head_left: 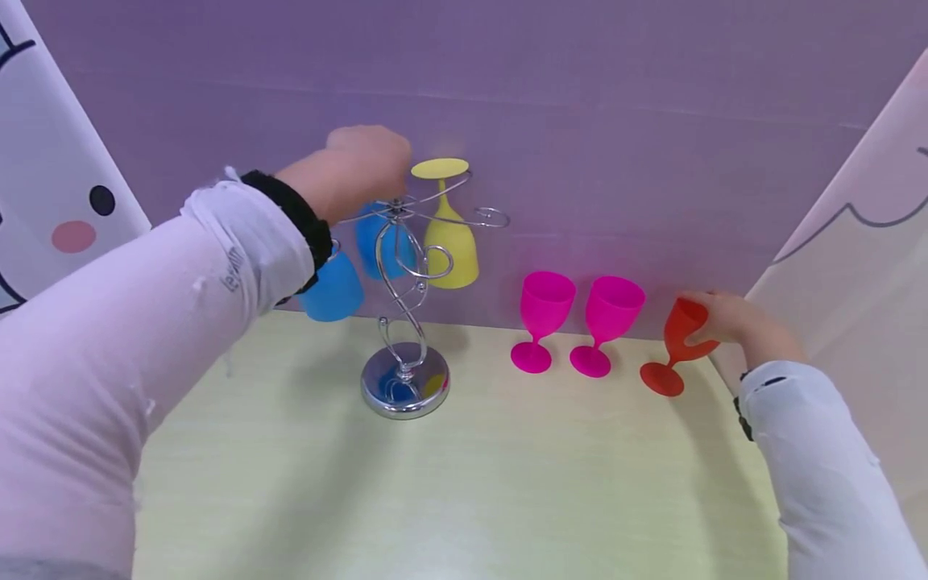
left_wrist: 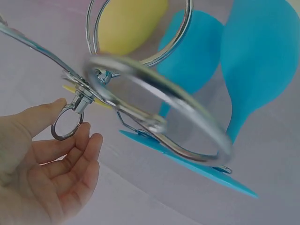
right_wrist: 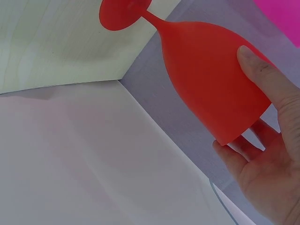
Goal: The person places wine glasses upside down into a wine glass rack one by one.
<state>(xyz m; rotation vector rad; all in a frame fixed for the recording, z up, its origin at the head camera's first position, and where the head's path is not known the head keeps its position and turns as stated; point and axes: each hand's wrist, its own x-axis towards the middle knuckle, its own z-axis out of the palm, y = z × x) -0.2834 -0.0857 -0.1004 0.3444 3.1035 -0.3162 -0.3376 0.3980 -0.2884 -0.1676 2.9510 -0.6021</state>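
My left hand [head_left: 366,165] is at the top of a chrome goblet rack [head_left: 406,387], its thumb and index finger at the small top ring [left_wrist: 67,123], pinching it. Upside down from the rack's wire loops hang a yellow goblet [head_left: 453,250] and two blue goblets [head_left: 332,286], partly covered by my left arm in the head view. At the right, my right hand [head_left: 725,318] grips a red goblet [right_wrist: 211,79] by its bowl, thumb on the near side and fingers by the rim. The red goblet leans slightly; whether its foot touches the table cannot be told.
Two pink goblets [head_left: 547,302] stand upright side by side between the rack and the red goblet. A purple backdrop [head_left: 652,161] rises behind the pale table [head_left: 507,483]. White printed panels [head_left: 863,282] flank both sides.
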